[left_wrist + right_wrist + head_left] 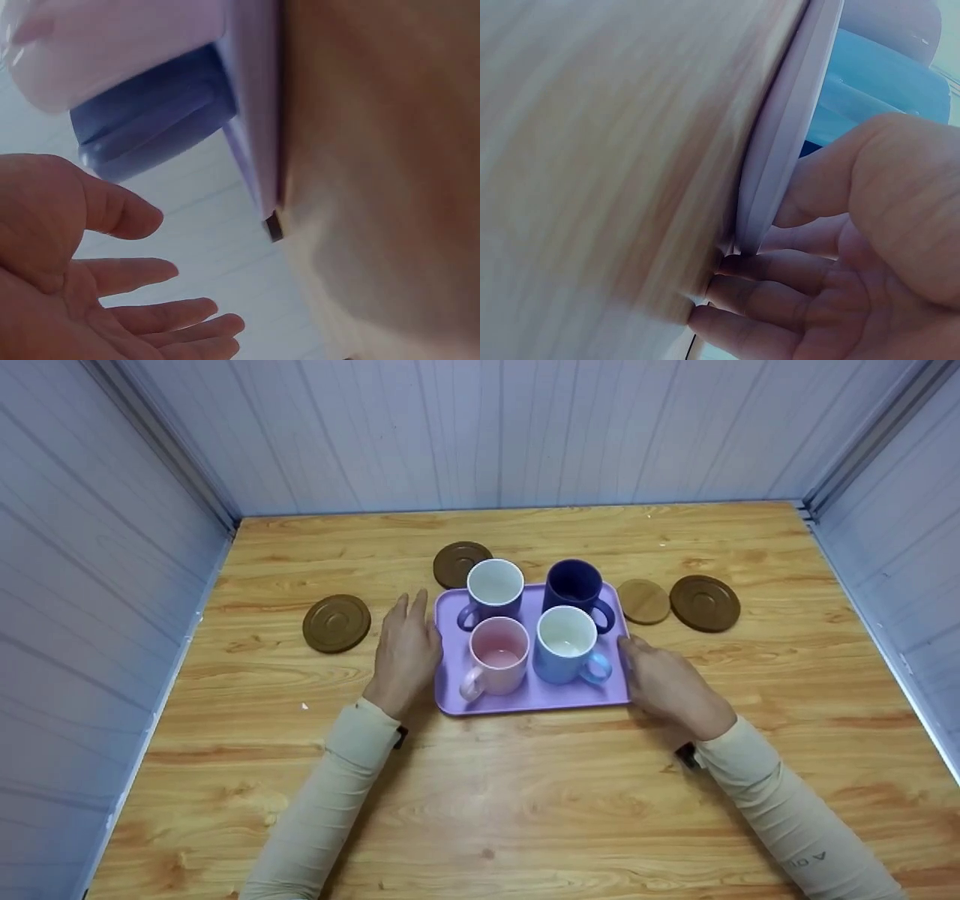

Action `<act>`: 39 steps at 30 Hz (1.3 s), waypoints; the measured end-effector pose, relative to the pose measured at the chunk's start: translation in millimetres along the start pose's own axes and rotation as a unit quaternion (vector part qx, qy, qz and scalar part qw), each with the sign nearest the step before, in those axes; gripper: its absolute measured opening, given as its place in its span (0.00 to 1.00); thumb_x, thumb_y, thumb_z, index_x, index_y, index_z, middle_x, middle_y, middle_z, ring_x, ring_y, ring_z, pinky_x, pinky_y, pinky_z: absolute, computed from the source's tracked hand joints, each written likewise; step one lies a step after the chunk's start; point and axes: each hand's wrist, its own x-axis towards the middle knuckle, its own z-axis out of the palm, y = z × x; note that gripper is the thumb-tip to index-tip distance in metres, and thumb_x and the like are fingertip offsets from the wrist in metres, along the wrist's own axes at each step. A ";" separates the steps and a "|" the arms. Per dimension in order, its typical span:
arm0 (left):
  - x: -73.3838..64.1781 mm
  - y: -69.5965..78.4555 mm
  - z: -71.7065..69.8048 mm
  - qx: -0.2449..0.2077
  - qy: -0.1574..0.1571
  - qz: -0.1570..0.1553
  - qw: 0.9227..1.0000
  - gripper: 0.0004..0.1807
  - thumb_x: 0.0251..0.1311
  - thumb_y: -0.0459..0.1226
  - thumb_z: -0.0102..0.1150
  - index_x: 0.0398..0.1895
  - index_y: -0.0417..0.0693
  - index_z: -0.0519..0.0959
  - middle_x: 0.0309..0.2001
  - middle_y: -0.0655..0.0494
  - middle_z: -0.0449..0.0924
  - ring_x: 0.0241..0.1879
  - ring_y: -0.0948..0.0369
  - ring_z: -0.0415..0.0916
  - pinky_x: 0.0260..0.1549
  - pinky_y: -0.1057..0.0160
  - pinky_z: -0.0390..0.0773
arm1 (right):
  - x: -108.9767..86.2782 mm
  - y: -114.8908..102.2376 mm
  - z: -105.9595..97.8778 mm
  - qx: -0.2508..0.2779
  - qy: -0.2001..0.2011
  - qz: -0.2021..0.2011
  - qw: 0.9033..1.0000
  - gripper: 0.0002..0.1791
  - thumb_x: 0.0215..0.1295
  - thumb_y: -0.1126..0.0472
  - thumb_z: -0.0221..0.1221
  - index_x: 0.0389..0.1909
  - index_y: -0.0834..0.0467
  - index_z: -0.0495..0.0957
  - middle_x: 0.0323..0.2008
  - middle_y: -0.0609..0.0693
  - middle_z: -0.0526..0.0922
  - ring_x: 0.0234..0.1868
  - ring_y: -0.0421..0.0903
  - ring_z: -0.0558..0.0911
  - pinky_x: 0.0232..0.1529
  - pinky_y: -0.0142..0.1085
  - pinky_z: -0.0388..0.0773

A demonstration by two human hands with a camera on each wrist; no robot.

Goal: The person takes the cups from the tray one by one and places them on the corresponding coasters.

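Note:
A purple tray (525, 702) lies on the table and carries a white-lined mug with a dark outside (496, 585), a navy mug (574, 583), a pink mug (501, 660) and a light blue mug (559, 660). My left hand (406, 654) is beside the tray's left edge. Its fingers are spread and straight, and the left wrist view shows nothing in them. At the right edge, my right hand (666, 684) grips the tray, with the thumb (817, 187) by the rim and fingertips low at its side.
Brown round coasters lie around the tray: one at the left (337, 623), one behind it (456, 564) and one at the right (705, 603). A lighter wooden coaster (643, 601) is close to the tray's right side. Pale panel walls (465, 435) bound the wooden table (495, 810).

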 end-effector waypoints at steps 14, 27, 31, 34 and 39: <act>-19.8 -5.4 9.5 0.027 -0.092 0.022 0.995 0.28 0.68 0.30 0.52 0.72 0.32 0.70 0.66 0.21 0.68 0.67 0.33 0.69 0.69 0.42 0.68 | -0.2 -0.3 0.1 0.011 0.005 0.002 1.000 0.25 0.70 0.69 0.52 0.65 0.76 0.71 0.53 0.70 0.81 0.37 0.68 0.85 0.39 0.61 0.82; -22.1 -2.3 15.1 0.065 -0.174 0.043 0.982 0.29 0.69 0.28 0.46 0.73 0.27 0.65 0.72 0.26 0.65 0.72 0.32 0.63 0.72 0.43 0.64 | 0.9 0.9 1.5 0.007 -0.006 0.007 1.000 0.25 0.72 0.67 0.52 0.66 0.75 0.70 0.54 0.70 0.81 0.37 0.66 0.86 0.39 0.59 0.83; -22.1 -2.9 15.4 0.064 -0.182 0.043 0.980 0.31 0.66 0.26 0.48 0.74 0.26 0.63 0.73 0.27 0.63 0.73 0.30 0.60 0.73 0.44 0.62 | 1.5 0.7 0.8 0.008 -0.016 0.013 1.000 0.26 0.72 0.67 0.51 0.67 0.75 0.69 0.55 0.70 0.80 0.38 0.67 0.86 0.41 0.60 0.83; -22.5 -3.5 15.3 0.061 -0.180 0.051 0.981 0.33 0.64 0.26 0.50 0.74 0.25 0.63 0.73 0.26 0.63 0.72 0.31 0.61 0.72 0.44 0.65 | 1.5 0.6 0.5 0.010 -0.019 0.015 1.000 0.26 0.72 0.67 0.51 0.68 0.75 0.69 0.56 0.71 0.80 0.39 0.67 0.86 0.42 0.60 0.83; -22.8 -3.4 15.0 0.061 -0.185 0.048 0.980 0.34 0.63 0.26 0.50 0.74 0.25 0.62 0.73 0.26 0.61 0.73 0.30 0.59 0.72 0.42 0.63 | -0.3 0.3 0.9 0.005 -0.007 0.004 1.000 0.26 0.71 0.68 0.52 0.66 0.76 0.70 0.54 0.71 0.80 0.37 0.66 0.86 0.40 0.59 0.83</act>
